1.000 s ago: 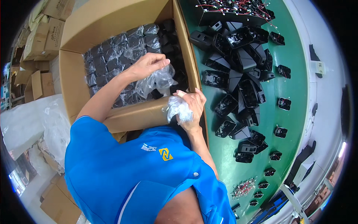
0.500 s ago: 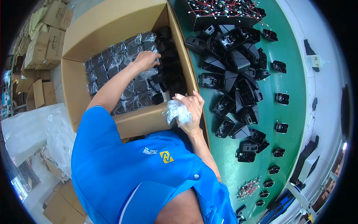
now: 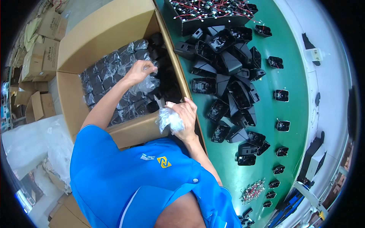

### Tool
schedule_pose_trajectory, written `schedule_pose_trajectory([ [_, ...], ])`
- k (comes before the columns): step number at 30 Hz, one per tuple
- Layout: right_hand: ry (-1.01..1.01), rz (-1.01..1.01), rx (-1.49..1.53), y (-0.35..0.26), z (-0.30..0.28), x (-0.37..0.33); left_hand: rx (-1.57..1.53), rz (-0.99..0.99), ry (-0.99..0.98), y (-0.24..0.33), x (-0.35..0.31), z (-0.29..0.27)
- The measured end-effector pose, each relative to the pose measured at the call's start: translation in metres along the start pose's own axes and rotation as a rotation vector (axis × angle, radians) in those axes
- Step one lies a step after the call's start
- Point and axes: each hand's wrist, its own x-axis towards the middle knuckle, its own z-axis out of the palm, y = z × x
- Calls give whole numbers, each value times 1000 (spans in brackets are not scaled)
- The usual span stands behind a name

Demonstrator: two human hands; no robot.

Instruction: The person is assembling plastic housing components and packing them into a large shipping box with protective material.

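My left hand [image 3: 140, 72] reaches into a large cardboard box [image 3: 133, 137], its fingers pinched on a thin clear plastic bag [image 3: 146, 85]. Beneath it lie rows of black plastic housings [image 3: 114, 72] wrapped in clear film. Along the box's right side some dark parts sit in shadow, too dim to make out. At the box's near right corner, my right hand [image 3: 183, 118] is closed round a wad of crumpled clear plastic bags [image 3: 169, 120]; its fingertips are by the box edge.
Right of the box, a green-topped table [image 3: 228, 171] bears a heap of black housings [image 3: 232, 81]. A black bin [image 3: 213, 21] of red-wired parts stands at its far end. Single housings [image 3: 281, 95] line the right side, with a small wire pile [image 3: 252, 192] nearby. Cartons [image 3: 42, 57] stand left.
My left hand has drawn slightly nearer its own arm, its fingers now pinched together and raised. The right hand still holds the wad. The whole view has shifted a little.
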Motion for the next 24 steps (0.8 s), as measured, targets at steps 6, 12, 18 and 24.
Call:
schedule_pose_trajectory([
  [6, 6, 0, -18, 1, -2, 4, -369, -270, 74, -16, -3, -15],
  [12, 27, -13, -27, 0, 2, 2, 160, -179, 81, -35, 31, -9],
  [18, 3, -15, -29, 3, 1, 0, 730, 6, -72, -50, 47, 8],
  [24, 16, 4, -26, 3, 1, -1, 538, 170, 153, -47, 35, 4],
])
